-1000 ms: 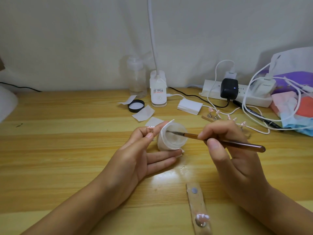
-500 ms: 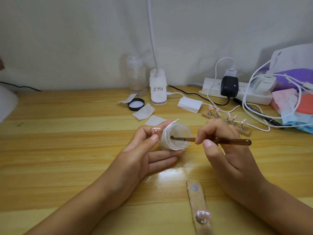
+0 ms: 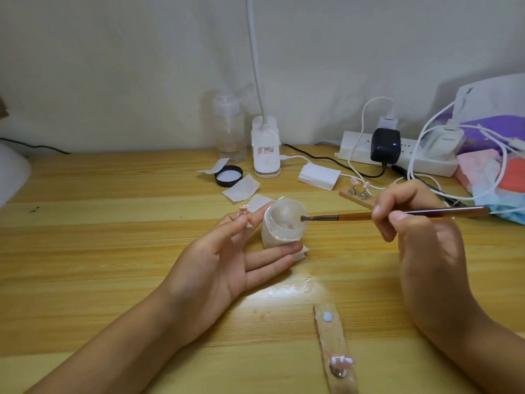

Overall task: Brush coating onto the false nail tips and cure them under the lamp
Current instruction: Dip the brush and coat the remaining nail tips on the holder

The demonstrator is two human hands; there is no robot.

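A small open jar wrapped in white paper lies tilted against the straight fingers of my left hand. That hand's thumb and forefinger pinch a pink false nail tip on a small stand. My right hand grips a brown brush, its metal tip at the jar's right rim. A white clip lamp with a gooseneck stands at the back. A wooden strip in front carries a pink nail tip. A second strip behind my right hand holds more tips on stands.
A clear pump bottle, a black lid, paper wipes and a white pad stack lie near the lamp. At the back right are a power strip with chargers and cables, plus bags and a face mask.
My right hand drew back to the right, and the brush tip moved from inside the jar to its right rim. My left hand stayed nearly still with the jar and nail tip.
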